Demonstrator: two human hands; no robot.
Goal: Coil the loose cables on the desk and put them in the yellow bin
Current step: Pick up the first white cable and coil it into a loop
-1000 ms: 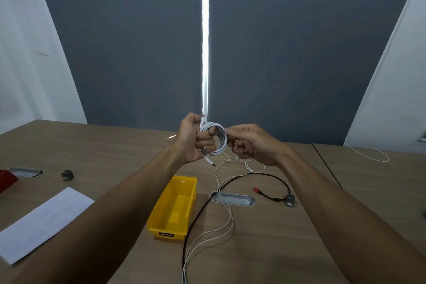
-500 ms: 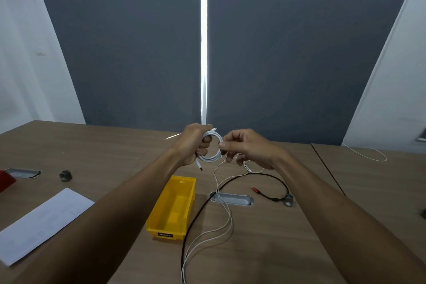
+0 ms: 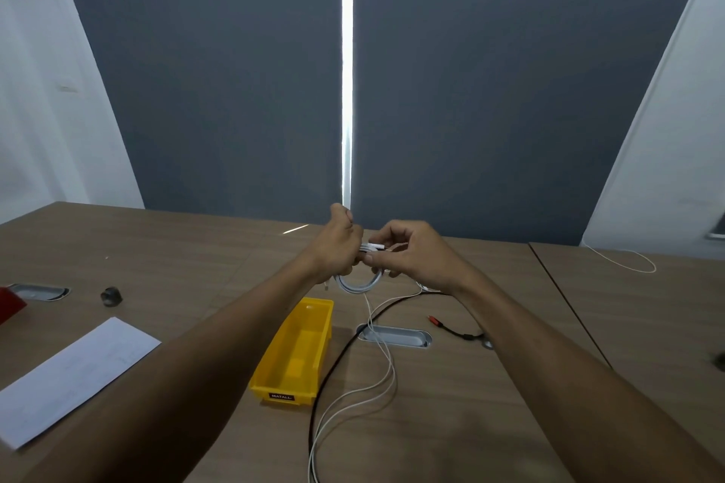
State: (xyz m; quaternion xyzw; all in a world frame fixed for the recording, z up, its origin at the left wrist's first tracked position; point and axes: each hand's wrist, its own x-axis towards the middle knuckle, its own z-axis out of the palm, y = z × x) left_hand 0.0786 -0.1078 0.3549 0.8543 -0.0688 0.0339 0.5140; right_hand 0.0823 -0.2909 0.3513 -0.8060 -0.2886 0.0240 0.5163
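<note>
White cable coil hangs above the tabletop, held between both hands. The left hand grips its upper part with curled fingers, while the right hand pinches the gathered strands at the top. A loose white cable trails from the coil down across the wood toward the near edge, beside a black cable. The yellow bin sits on the tabletop just below the hands, with nothing inside it. A white sheet of paper lies well off to the left.
</note>
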